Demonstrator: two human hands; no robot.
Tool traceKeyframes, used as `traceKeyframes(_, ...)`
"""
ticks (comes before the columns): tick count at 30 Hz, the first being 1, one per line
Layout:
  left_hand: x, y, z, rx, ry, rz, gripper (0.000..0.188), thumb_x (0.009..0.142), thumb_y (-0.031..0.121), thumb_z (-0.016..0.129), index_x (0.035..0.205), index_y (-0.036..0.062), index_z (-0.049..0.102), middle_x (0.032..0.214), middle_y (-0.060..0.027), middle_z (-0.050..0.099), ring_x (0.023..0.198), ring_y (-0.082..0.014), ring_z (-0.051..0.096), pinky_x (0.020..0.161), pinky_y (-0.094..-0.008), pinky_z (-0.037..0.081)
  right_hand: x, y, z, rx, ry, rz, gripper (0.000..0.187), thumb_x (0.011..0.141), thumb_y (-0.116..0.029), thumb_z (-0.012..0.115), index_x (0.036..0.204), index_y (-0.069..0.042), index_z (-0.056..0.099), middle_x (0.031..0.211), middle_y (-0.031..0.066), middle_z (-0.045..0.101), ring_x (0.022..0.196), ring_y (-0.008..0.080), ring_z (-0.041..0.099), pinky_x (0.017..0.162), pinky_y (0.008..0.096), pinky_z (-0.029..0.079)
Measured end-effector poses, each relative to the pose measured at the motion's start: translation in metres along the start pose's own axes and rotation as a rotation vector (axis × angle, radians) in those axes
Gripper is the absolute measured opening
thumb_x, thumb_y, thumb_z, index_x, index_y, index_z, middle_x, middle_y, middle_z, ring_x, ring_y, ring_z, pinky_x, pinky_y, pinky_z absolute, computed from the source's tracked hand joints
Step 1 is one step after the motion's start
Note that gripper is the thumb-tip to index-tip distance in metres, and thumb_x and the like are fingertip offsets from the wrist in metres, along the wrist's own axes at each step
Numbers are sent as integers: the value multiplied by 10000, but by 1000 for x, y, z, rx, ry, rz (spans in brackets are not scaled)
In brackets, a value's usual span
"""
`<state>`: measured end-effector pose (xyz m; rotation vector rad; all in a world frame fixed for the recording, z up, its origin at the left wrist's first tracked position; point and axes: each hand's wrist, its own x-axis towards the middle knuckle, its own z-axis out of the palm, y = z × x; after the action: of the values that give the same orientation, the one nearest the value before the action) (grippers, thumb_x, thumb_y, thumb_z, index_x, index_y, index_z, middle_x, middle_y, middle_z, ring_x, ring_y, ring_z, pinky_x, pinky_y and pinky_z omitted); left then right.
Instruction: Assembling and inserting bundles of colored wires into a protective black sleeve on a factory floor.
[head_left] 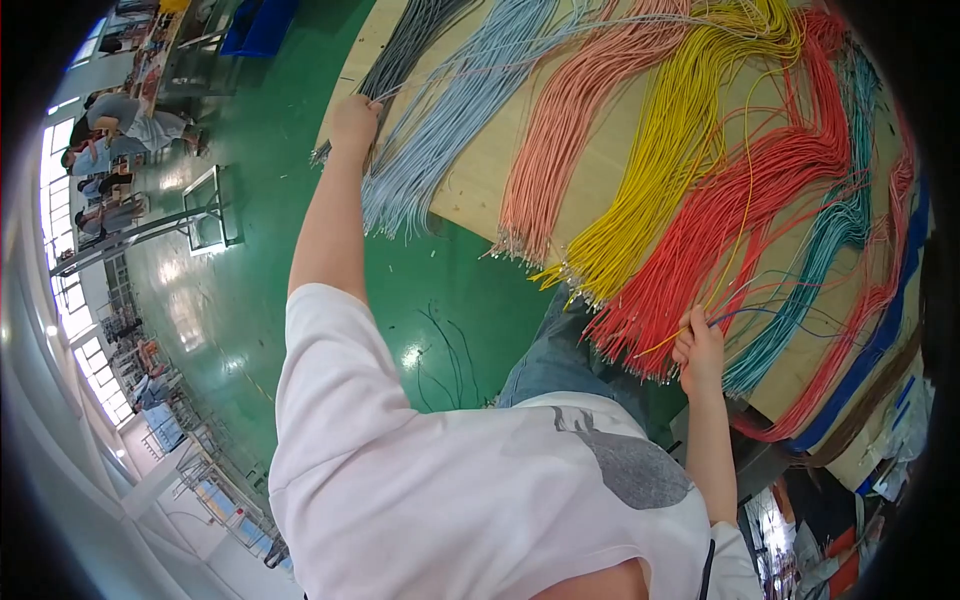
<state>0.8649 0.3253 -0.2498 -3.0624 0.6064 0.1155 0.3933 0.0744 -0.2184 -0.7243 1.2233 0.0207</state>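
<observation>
Bundles of coloured wires lie side by side across a wooden table [480,175], their ends hanging over its near edge. My left hand [354,124] reaches far left and grips the grey wire bundle [405,50] near its ends. My right hand [699,350] is closed on a few thin wires, blue among them, at the ends of the red wire bundle [720,230]. Between the hands lie light blue wires [450,120], salmon pink wires [570,110] and yellow wires [670,160]. Teal wires [820,250] lie to the right of the red ones.
The green floor [260,300] lies below the table edge, with a few loose dark wires [450,350] on it. A metal frame [205,215] stands at the left. Several people sit at the far left by the windows [110,140]. Blue and brown wires [890,330] run along the right.
</observation>
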Motion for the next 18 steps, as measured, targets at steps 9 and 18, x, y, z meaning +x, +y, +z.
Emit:
traceKeyframes(9, -77, 114, -89, -1409, -706, -302, 163, 840, 231, 436, 712, 129, 434, 483, 80, 284, 390, -30, 252, 332, -181, 165, -15, 7, -29, 65, 85, -202, 286, 874, -312, 433, 665, -120, 404, 471, -61, 247, 372, 39, 234, 355, 192, 205)
traceKeyframes(18, -388, 384, -104, -1555, -1582, 143, 204, 879, 269, 411, 746, 117, 440, 513, 31, 354, 402, -70, 338, 366, -188, 255, -171, -15, -136, 324, -179, -331, 361, 888, -380, 354, 659, -103, 372, 464, -61, 229, 359, 26, 183, 322, 178, 131)
